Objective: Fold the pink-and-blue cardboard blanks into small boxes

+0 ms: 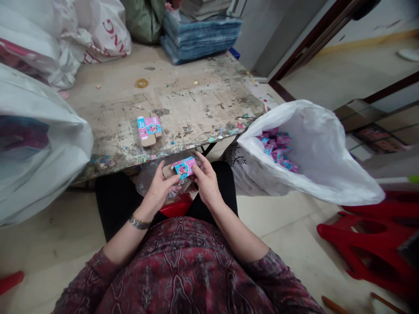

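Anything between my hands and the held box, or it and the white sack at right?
Nothing visible blocks the held box: left hand and right hand both grip it. Toward the white sack, only its near rim intervenes.

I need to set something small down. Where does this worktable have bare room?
The worktable has a wide patch between the blue stack and front edge, right of the small cartons; a smaller one lies between those cartons and the rubber bands. The back is crowded with the stack and printed bag.

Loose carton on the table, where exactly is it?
In the head view, the loose carton lies on the table, left of centre near its front edge, just beyond the left hand.
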The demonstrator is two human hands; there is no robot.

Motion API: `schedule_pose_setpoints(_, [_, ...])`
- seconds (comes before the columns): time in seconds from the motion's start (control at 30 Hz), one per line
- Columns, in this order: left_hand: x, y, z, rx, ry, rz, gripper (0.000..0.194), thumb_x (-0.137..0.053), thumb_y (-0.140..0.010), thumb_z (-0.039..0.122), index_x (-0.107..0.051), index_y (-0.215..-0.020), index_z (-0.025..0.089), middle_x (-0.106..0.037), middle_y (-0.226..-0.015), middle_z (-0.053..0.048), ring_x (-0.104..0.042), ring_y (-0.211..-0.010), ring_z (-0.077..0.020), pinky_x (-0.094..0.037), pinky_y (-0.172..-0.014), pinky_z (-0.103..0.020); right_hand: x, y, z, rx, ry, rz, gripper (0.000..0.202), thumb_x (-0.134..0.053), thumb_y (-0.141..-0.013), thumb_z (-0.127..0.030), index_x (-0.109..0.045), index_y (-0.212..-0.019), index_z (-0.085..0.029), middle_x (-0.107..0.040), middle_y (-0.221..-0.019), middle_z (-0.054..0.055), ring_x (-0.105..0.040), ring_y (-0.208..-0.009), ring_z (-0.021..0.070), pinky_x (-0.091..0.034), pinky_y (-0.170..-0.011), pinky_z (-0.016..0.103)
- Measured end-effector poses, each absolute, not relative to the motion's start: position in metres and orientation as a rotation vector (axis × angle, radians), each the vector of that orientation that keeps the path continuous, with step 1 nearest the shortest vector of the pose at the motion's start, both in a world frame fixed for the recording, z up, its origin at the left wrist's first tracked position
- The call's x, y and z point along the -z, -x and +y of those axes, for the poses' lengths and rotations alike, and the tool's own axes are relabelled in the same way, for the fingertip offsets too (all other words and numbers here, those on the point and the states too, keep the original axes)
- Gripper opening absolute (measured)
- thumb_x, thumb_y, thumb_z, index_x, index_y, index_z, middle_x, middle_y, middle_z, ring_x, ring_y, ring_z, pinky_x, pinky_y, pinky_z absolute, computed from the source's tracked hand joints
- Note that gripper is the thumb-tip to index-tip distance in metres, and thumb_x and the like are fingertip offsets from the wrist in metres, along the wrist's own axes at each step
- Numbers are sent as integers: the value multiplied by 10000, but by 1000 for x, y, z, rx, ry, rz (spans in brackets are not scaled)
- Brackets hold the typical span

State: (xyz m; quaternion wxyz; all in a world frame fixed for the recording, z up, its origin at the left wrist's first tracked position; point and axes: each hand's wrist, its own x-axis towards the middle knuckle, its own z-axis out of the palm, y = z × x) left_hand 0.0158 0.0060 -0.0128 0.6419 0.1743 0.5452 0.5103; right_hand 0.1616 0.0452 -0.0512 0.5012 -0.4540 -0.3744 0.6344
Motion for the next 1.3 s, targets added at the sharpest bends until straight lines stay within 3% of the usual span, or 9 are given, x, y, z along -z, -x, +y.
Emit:
schedule_pose_setpoints(0.17, [18, -26, 4, -1186, -433, 1202, 606, -893, -610, 253, -631, -1152, 185, -724, -990, -58, -676, -787, -172, -565, -654, -283, 48, -156, 39, -1594, 1078, -827, 563, -664, -844, -433, -534, -1372, -288, -699, -1165, 56, -692, -941, 209, -615, -796, 363])
schedule_pose_setpoints(0.33, [20, -18, 7, -1230, -446, 1263, 497, -900, -599, 310, -678, -1022, 171, -728, -944, -50, -684, -811, -181, -563, -697, -296, 51, -154, 35, -1597, 1096, -823, 416, -704, -801, -442, -604, -1162, -260, -718, -1060, 32, -693, -881, 193, -607, -747, 322])
schedule_pose_setpoints(0.43, [15, -8, 11, -1268, -512, 1294, 464, -892, -613, 310, -687, -1009, 181, -732, -968, -44, -690, -860, -193, -567, -708, -283, 54, -157, 38, -1601, 1148, -969, 348, -720, -787, -458, -616, -1038, -241, -715, -928, 14, -680, -798, 170, -583, -692, 281])
schedule_pose_setpoints(0.53, [10, -2, 13, -1260, -606, 1303, 423, -868, -651, 315, -703, -1018, 184, -742, -977, -38, -686, -865, -186, -563, -719, -270, 56, -158, 40, -1542, 1163, -1118, 303, -738, -773, -451, -629, -946, -227, -715, -894, 20, -690, -824, 181, -589, -774, 309])
schedule_pose_setpoints(0.63, [9, 1, 14, -1204, -722, 1288, 370, -841, -693, 307, -727, -1023, 181, -754, -974, -41, -683, -871, -188, -560, -778, -289, 53, -159, 41, -1433, 1131, -1223, 295, -725, -790, -415, -647, -1008, -232, -737, -1000, 39, -707, -954, 202, -577, -906, 350])
schedule_pose_setpoints(0.8, [14, 3, 15, -1127, -883, 1255, 399, -842, -703, 255, -759, -1090, 203, -766, -1076, -54, -677, -1005, -218, -528, -903, -302, 42, -161, 38, -1288, 1087, -1413, 254, -644, -872, -335, -689, -1111, -261, -746, -1136, 35, -698, -1058, 204, -547, -987, 368])
schedule_pose_setpoints(0.93, [14, -1, 12, -1133, -677, 1194, 416, -823, -750, 329, -741, -1138, 206, -742, -1162, -72, -681, -1010, -233, -564, -811, -299, 41, -157, 36, -1259, 1100, -1363, 221, -644, -873, -328, -723, -1066, -254, -750, -1128, 39, -699, -1046, 215, -550, -980, 371])
schedule_pose_setpoints(1.1, [10, -12, 7, -1169, -371, 1051, 365, -741, -840, 444, -719, -1090, 178, -741, -1068, -88, -694, -862, -204, -598, -725, -331, 48, -150, 34, -1292, 1100, -1230, 233, -659, -856, -321, -725, -1064, -239, -761, -1088, 39, -706, -1020, 208, -563, -945, 353])
schedule_pose_setpoints(1.3, [2, -15, 11, -1106, -195, 1058, 226, -675, -891, 335, -699, -1026, 155, -728, -888, -60, -682, -725, -174, -595, -651, -318, 53, -149, 31, -1246, 1081, -1282, 205, -654, -863, -303, -742, -1039, -245, -762, -1090, 41, -702, -1032, 208, -555, -960, 360])
